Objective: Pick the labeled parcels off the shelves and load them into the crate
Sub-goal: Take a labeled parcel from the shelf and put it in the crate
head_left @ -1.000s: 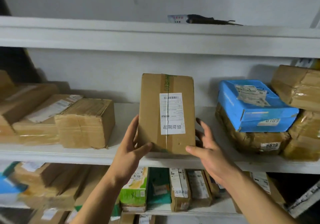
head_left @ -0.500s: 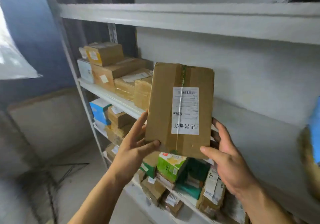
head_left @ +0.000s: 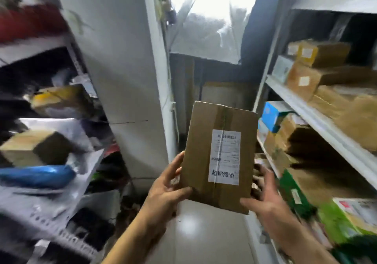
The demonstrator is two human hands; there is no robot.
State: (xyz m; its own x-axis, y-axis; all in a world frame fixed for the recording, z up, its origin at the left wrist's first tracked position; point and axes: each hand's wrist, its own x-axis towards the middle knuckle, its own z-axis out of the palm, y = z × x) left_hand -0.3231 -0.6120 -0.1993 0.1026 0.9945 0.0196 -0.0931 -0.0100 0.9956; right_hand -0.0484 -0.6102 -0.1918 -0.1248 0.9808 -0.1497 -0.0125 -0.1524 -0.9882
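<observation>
Cardboard and blurred plastic bags are seen on the left shelving (head_left: 67,145). In the aisle the labeled parcel (head_left: 219,157) is held upright, off the shelves, gripped at its lower corners by the left hand (head_left: 167,190) and right hand (head_left: 265,202). Loading remains; no crate is visible. More boxes crowd the right shelves (head_left: 318,113).

1. The parcel (head_left: 219,157) is plain brown cardboard with a white label (head_left: 224,157) printed in black.
2. Right shelves (head_left: 318,119) are pale grey, stacked with tan boxes (head_left: 324,53), plus a light blue box (head_left: 272,115).
3. There's a green packet (head_left: 293,196) lower down.
4. On the left, a shiny blue bag (head_left: 38,175).
</observation>
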